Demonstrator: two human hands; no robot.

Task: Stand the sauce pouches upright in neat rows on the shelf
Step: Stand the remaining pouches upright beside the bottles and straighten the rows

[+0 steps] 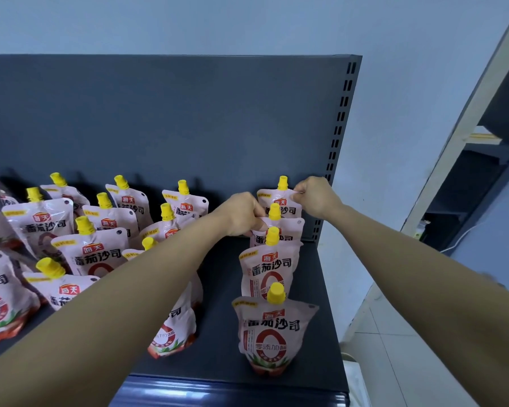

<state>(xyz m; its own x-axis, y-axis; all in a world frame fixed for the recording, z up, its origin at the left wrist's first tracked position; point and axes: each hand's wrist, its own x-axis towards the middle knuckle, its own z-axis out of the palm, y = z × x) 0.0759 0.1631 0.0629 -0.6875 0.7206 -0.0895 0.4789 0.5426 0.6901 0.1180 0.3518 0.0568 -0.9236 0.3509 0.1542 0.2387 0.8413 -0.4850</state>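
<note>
Straightening the right-hand row on the dark shelf (pixel 218 333): left hand (pixel 241 214) pinches the second-from-back tomato sauce pouch (pixel 288 230) by its top edge; right hand (pixel 316 198) pinches the rearmost pouch (pixel 279 201). Soft, floppy film, probably bottom-heavy; best held at the stiffer top seam near the spout.

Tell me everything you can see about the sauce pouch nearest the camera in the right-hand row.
The front pouch is glossy pale pink, seemingly soft plastic film, with a yellow screw cap, red logo, dark Chinese lettering, a red ring and a red-green base. It stands upright near the front edge of the dark shelf, first of a row of four. Neither hand touches it.
</note>
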